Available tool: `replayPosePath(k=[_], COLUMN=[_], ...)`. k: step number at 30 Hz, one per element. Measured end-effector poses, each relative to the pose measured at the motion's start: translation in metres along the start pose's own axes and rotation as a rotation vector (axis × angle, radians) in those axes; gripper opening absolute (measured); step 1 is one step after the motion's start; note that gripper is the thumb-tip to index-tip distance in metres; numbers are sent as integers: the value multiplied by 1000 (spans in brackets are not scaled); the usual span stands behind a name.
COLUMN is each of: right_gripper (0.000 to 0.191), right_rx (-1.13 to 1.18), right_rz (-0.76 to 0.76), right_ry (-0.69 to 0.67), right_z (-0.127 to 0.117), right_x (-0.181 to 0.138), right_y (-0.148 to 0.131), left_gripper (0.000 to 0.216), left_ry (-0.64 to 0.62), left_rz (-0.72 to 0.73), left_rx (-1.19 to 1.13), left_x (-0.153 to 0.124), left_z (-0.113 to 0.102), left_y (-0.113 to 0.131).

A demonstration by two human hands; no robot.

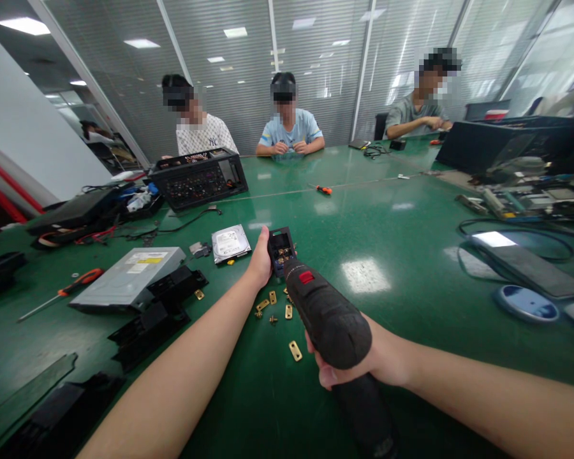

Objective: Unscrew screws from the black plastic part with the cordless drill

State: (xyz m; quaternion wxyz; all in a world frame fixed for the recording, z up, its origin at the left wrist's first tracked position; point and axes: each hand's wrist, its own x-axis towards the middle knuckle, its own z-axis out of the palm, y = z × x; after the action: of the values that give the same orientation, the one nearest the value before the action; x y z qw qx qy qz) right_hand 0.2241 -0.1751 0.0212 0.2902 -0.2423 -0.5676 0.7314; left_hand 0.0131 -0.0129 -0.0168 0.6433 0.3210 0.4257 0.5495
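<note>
My left hand [262, 258] is closed around the left side of a small black plastic housing [281, 242], held up off the green table. Brass-coloured parts show inside the housing. My right hand [337, 370] grips a black cordless drill [332, 312] with a red switch on top. The drill's nose points at the housing's lower part; its tip is hidden, so I cannot tell if it touches. Below the housing lie several small brass plates [295, 350] and a few screws [273, 319].
Left of my arm lie a hard drive [230, 243], an optical drive [131, 274], a screwdriver [81, 280] and black plastic pieces [148, 325]. A computer case [198, 178] stands behind them. Right are a phone [530, 264], cables and circuit boards [530, 194]. Three people sit across the table.
</note>
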Motion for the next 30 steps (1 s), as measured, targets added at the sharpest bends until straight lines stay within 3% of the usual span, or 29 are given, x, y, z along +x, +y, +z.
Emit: replayPosePath(k=[30], right_gripper=[43], right_rx=[-15], right_rz=[-2], right_ry=[-35], right_z=[0], right_x=[2], right_y=[-2], left_gripper=[65], left_ry=[-4], left_rz=[5], left_rx=[-11], left_x=[-3], left_z=[0], left_y=[2])
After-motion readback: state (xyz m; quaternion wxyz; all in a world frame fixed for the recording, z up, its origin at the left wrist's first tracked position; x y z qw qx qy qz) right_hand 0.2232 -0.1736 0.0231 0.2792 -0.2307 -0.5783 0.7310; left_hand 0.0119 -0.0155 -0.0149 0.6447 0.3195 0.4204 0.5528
